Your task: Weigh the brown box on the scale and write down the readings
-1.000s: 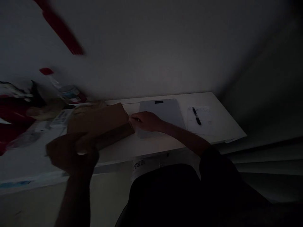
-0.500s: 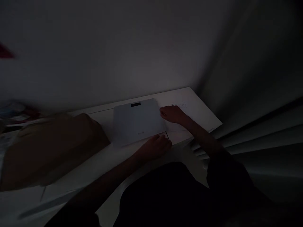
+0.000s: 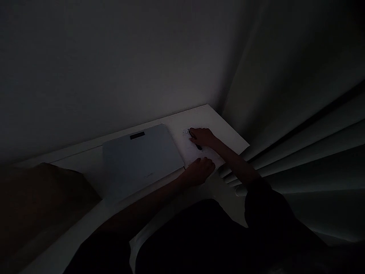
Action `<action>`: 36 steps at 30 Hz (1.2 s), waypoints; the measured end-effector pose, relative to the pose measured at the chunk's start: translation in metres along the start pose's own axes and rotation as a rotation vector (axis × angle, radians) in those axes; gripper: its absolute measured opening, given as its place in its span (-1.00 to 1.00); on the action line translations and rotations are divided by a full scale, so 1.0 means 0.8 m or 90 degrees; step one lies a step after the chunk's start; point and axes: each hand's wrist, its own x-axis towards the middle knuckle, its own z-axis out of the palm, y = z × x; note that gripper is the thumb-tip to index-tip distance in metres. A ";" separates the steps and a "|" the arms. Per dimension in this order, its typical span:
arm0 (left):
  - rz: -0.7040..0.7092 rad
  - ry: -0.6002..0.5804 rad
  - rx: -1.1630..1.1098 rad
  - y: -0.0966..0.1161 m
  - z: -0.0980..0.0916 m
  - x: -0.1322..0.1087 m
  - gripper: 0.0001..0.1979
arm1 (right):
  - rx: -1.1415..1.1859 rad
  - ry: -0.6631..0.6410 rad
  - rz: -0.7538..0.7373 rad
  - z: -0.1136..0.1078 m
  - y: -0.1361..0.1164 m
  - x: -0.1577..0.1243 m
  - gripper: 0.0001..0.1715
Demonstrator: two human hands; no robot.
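Dim room, so take fine detail as provisional. Clock is centred on the notepad (image 3: 188, 150), 12 at the wall (image 3: 119, 76).

Right hand (image 3: 203, 137) at 1 o'clock: fingers curled down, pinching the pen (image 3: 199, 147), which lies slantwise over the notepad, 11 to 5. Can't tell if it's off the paper. Left hand (image 3: 200, 170) at 6 o'clock, at the notepad's near side: loose curl, knuckles up. Can't see inside it, so can't say if anything's in there.

Flat grey slab (image 3: 139, 156) at 9 o'clock, just beside the notepad. Brown box (image 3: 42, 198) further out at 8, on the same white desk (image 3: 228, 135). Pale folds, curtain probably, (image 3: 285, 161) at 4.

Risks, my read:
- Pinch slips: pen rolls. The desk's near edge is close below the notepad, so it could go over.
- Left hand sits right at that edge; a careless drag could take the notepad along.
- Left forearm (image 3: 154, 201) runs close along the slab's near side; an elbow shift could knock it askew.
- Low light: easy to misjudge the grip.

Text: small dark mark near the slab's near edge, maybe a logo, illegible. Its dark panel (image 3: 137, 135) shows no digits I can read. Nothing readable on the notepad, pen or box; no brand I'd swear to.
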 end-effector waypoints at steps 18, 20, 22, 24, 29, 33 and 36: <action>-0.029 -0.046 -0.119 -0.003 0.003 -0.005 -0.72 | 1.040 0.187 -0.026 0.037 0.065 0.065 -0.31; -0.023 -0.034 -0.119 -0.003 0.005 -0.005 -0.71 | 1.012 0.256 -0.035 0.043 0.059 0.066 -0.33; -0.017 -0.016 -0.115 -0.003 0.008 -0.006 -0.70 | 0.980 0.288 -0.053 0.047 0.056 0.066 -0.33; -0.020 -0.010 -0.110 -0.003 0.011 -0.006 -0.69 | 0.957 0.291 -0.063 0.050 0.055 0.066 -0.33; -0.023 0.003 -0.102 -0.003 0.018 -0.007 -0.72 | 0.887 0.272 -0.019 0.060 0.052 0.063 -0.43; -0.017 0.010 -0.104 -0.003 0.021 -0.007 -0.74 | 0.765 0.276 0.045 0.069 0.043 0.057 -0.45; -0.022 -0.002 -0.108 -0.003 0.018 -0.006 -0.75 | 0.741 0.220 0.059 0.069 0.037 0.052 -0.50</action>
